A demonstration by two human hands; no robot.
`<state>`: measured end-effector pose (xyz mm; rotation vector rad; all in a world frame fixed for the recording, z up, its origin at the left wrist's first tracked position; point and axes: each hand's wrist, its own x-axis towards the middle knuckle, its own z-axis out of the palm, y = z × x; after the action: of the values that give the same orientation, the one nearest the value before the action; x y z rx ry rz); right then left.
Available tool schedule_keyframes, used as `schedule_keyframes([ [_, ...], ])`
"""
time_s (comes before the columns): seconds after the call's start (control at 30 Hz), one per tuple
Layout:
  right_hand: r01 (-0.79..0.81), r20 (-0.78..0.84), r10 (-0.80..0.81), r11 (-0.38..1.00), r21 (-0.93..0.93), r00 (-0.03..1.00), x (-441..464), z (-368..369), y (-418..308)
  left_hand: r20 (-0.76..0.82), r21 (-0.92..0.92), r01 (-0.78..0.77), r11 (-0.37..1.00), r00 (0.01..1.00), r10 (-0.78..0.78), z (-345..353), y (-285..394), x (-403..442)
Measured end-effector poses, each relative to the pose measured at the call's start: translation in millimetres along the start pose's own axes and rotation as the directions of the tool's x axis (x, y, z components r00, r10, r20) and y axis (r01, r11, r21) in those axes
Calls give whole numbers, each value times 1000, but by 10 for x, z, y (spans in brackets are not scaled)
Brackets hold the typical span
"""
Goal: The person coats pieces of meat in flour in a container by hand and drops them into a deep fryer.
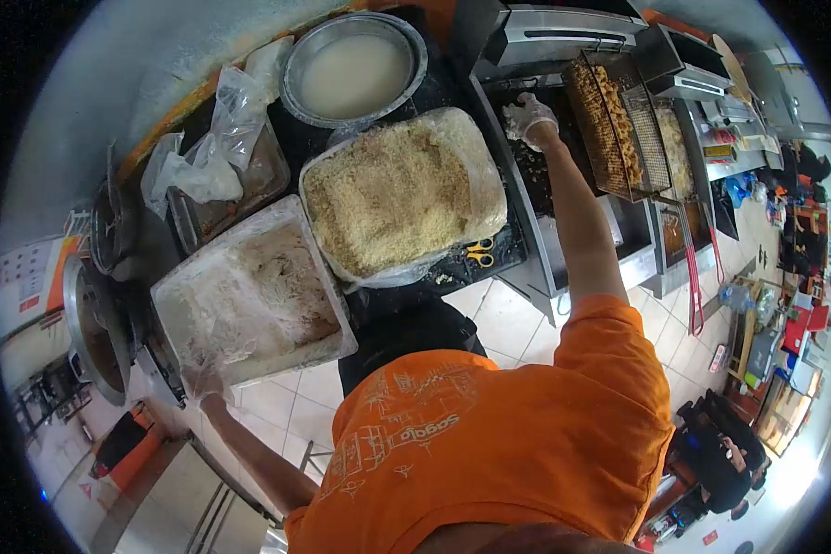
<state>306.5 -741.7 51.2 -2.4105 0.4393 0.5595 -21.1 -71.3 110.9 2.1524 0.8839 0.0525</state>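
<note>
At the lower left corner of a white tub of flour (258, 295), my left hand (207, 380) rests in a clear glove, its fingers partly hidden and blurred. My right hand (532, 122), its glove coated with flour, is over the dark fryer section (526, 171); what its bent fingers hold, if anything, is too small to make out. Right of it, a wire basket (609, 129) holds golden fried pieces. Between my arms stands a lined tub of yellowish crumbs (397, 194). Behind that tub is a metal bowl of whitish liquid (355, 78).
Yellow-handled scissors (479, 252) lie by the crumb tub's front right corner. Clear plastic bags (208, 166) sit on a tray at the back left. Red basket handles (692, 277) stick out over the tiled floor. Several people in dark clothes (716, 452) are far off at the right.
</note>
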Motion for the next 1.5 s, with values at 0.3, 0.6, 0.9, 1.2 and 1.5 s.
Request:
schedule_keyframes([
  [0.3, 1, -367, -249, 830, -558, 896, 249, 65, 994, 56, 175, -358, 917, 934, 354, 317, 1691, -148],
  [0.6, 258, -606, -323, 946, -195, 727, -2015, -220, 850, 585, 10, -655, 756, 617, 527, 2044, 3845, -614],
  [0.9, 273, -717, -48, 941, 202, 696, -3084, 228, 1481, 743, -23, -910, 414, 261, 617, 4770, 4330, -1443],
  [1.2, 273, -680, 160, 832, 483, 715, -3509, 616, 1873, 894, -27, -950, 312, 117, 433, 5899, 4049, -2043],
  [1.5, 291, -711, 163, 833, 471, 684, -3590, 650, 1761, 839, 70, -994, -80, 16, 545, 5669, 4159, -2067],
])
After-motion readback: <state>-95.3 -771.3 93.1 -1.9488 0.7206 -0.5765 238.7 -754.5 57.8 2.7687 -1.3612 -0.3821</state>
